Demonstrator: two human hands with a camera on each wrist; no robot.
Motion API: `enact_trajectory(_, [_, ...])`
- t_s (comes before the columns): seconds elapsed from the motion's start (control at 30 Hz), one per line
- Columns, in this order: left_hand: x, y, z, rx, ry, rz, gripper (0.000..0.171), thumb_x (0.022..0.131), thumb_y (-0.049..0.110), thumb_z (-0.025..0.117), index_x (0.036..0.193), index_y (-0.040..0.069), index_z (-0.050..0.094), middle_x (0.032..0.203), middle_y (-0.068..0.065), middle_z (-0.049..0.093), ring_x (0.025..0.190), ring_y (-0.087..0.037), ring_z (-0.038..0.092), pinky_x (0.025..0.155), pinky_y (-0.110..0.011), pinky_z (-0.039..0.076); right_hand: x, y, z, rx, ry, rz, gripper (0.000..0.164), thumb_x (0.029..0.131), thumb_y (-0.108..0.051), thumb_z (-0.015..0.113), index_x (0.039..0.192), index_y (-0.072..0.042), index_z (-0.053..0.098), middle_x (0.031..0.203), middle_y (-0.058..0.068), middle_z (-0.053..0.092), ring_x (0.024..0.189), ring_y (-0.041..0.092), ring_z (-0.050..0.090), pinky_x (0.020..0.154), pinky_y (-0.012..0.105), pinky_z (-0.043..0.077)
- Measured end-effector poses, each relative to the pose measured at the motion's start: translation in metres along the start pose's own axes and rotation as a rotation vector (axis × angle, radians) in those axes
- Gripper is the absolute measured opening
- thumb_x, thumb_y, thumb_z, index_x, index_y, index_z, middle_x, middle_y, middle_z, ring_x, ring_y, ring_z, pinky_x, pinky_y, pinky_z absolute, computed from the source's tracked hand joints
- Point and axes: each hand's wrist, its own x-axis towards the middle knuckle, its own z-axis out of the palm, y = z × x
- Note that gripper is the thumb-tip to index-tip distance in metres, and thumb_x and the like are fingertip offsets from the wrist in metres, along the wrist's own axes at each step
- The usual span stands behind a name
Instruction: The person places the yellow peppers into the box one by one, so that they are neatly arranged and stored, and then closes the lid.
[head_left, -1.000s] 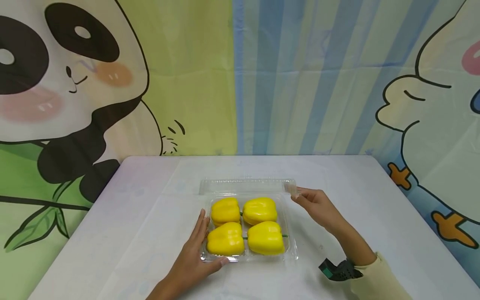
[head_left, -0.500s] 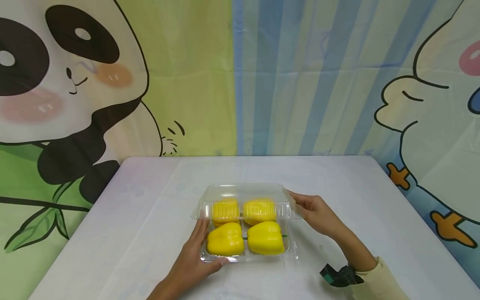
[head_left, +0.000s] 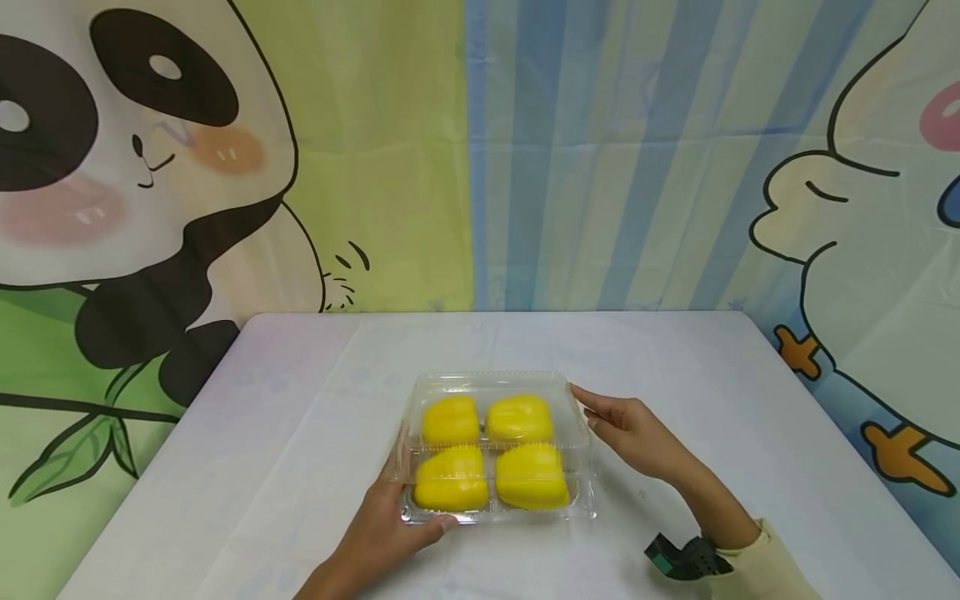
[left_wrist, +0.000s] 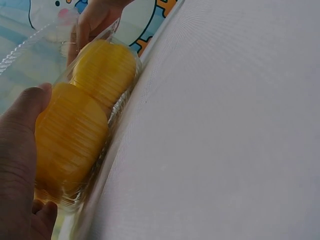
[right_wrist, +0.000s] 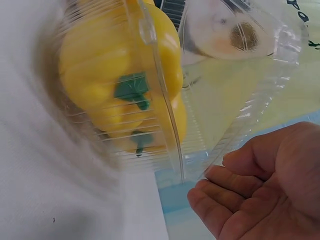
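Observation:
A clear plastic clamshell container holds several yellow bell peppers in two rows. Its hinged lid slants over them, the front edge still raised above the tray in the right wrist view. My left hand grips the container's near left corner, thumb at the front and fingers along the left side. In the left wrist view that thumb lies against the front wall. At the lid's right side is my right hand, fingertips right at its edge. Green stems show through the ribbed plastic.
The container stands on a white-covered table. Behind the table hangs a printed curtain with a panda and a white cartoon animal. A dark device is strapped to the right wrist.
The lid has swung from behind the peppers forward and down over them. My right hand has moved slightly down with it, its pinch on the lid loosened. The left hand has stayed put.

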Motion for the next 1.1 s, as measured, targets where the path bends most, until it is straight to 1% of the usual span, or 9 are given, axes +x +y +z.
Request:
enact_trajectory(0.1, [-0.001, -0.001, 0.001, 0.02, 0.013, 0.054, 0.117, 0.072, 0.046, 0.084, 0.157, 0.011, 0.012, 0.161, -0.006, 0.015, 0.141, -0.029, 0.027, 0.108, -0.015, 0.016, -0.001, 0.001, 0.001, -0.029, 0.002, 0.021, 0.047, 0.099, 0.006, 0.043, 0.146, -0.001, 0.04, 0.149, 0.015, 0.04, 0.131, 0.037, 0.041, 0.098, 0.039, 0.044])
enact_trajectory(0.23, [-0.002, -0.002, 0.001, 0.063, 0.023, 0.107, 0.114, 0.074, 0.048, 0.081, 0.155, 0.002, 0.016, 0.162, -0.013, 0.009, 0.141, -0.036, 0.025, 0.108, -0.014, 0.013, -0.003, 0.003, 0.003, -0.051, -0.013, 0.052, 0.046, 0.101, 0.001, 0.042, 0.147, -0.002, 0.04, 0.149, 0.016, 0.038, 0.126, 0.04, 0.048, 0.096, 0.038, 0.047])
enact_trajectory(0.43, [-0.002, -0.002, 0.002, 0.028, 0.033, 0.077, 0.122, 0.07, 0.048, 0.084, 0.156, 0.004, 0.01, 0.161, -0.016, 0.011, 0.143, -0.036, 0.021, 0.109, -0.014, 0.012, -0.005, 0.004, 0.004, -0.07, 0.0, 0.056, 0.044, 0.103, -0.006, 0.044, 0.147, -0.005, 0.04, 0.128, 0.024, 0.057, 0.083, 0.028, 0.056, 0.083, 0.033, 0.046])
enact_trajectory(0.57, [0.0, -0.002, 0.001, -0.049, 0.017, -0.029, 0.127, 0.067, 0.048, 0.086, 0.157, 0.014, 0.003, 0.162, -0.01, 0.011, 0.145, -0.031, 0.016, 0.113, -0.035, 0.019, -0.005, 0.006, 0.004, -0.084, 0.016, 0.044, 0.043, 0.105, -0.014, 0.044, 0.147, -0.005, 0.041, 0.137, 0.019, 0.053, 0.108, 0.034, 0.059, 0.1, 0.047, 0.044])
enact_trajectory(0.67, [0.001, -0.002, 0.0, -0.148, -0.01, -0.095, 0.128, 0.066, 0.043, 0.089, 0.157, 0.027, 0.0, 0.161, -0.009, 0.013, 0.142, -0.031, 0.024, 0.108, -0.051, 0.028, -0.006, 0.008, 0.004, -0.087, 0.035, 0.029, 0.043, 0.105, -0.016, 0.044, 0.146, -0.005, 0.042, 0.149, 0.011, 0.04, 0.134, 0.033, 0.038, 0.103, 0.053, 0.036])
enact_trajectory(0.73, [0.001, -0.003, 0.0, -0.183, -0.026, -0.112, 0.127, 0.066, 0.04, 0.089, 0.157, 0.029, 0.001, 0.16, -0.009, 0.017, 0.14, -0.03, 0.03, 0.107, -0.052, 0.032, -0.006, 0.01, 0.004, -0.091, 0.041, 0.026, 0.043, 0.105, -0.015, 0.044, 0.146, -0.005, 0.042, 0.149, 0.011, 0.04, 0.135, 0.033, 0.038, 0.103, 0.053, 0.036])
enact_trajectory(0.83, [0.001, -0.004, -0.001, -0.194, -0.057, -0.099, 0.122, 0.07, 0.034, 0.088, 0.158, 0.019, 0.004, 0.16, -0.014, 0.017, 0.14, -0.031, 0.028, 0.107, -0.046, 0.031, -0.007, 0.011, 0.004, -0.082, 0.035, 0.025, 0.044, 0.105, -0.014, 0.044, 0.148, -0.005, 0.04, 0.15, 0.01, 0.038, 0.137, 0.032, 0.034, 0.104, 0.051, 0.035])
enact_trajectory(0.93, [0.001, -0.006, -0.004, -0.151, -0.072, -0.057, 0.099, 0.087, 0.029, 0.074, 0.155, 0.001, 0.007, 0.159, -0.019, 0.013, 0.143, -0.035, 0.016, 0.109, -0.038, 0.021, -0.007, 0.013, 0.004, -0.078, 0.022, 0.015, 0.047, 0.105, -0.017, 0.044, 0.149, -0.004, 0.036, 0.153, 0.01, 0.034, 0.139, 0.031, 0.031, 0.105, 0.048, 0.034])
enact_trajectory(1.1, [0.002, -0.004, -0.01, -0.229, -0.071, -0.154, 0.06, 0.106, 0.023, 0.04, 0.151, -0.007, 0.015, 0.157, -0.019, 0.017, 0.143, -0.032, 0.016, 0.11, -0.031, 0.018, -0.011, 0.013, 0.009, -0.065, -0.002, 0.022, 0.054, 0.104, -0.02, 0.046, 0.152, -0.004, 0.027, 0.159, 0.009, 0.018, 0.141, 0.033, 0.025, 0.105, 0.046, 0.034])
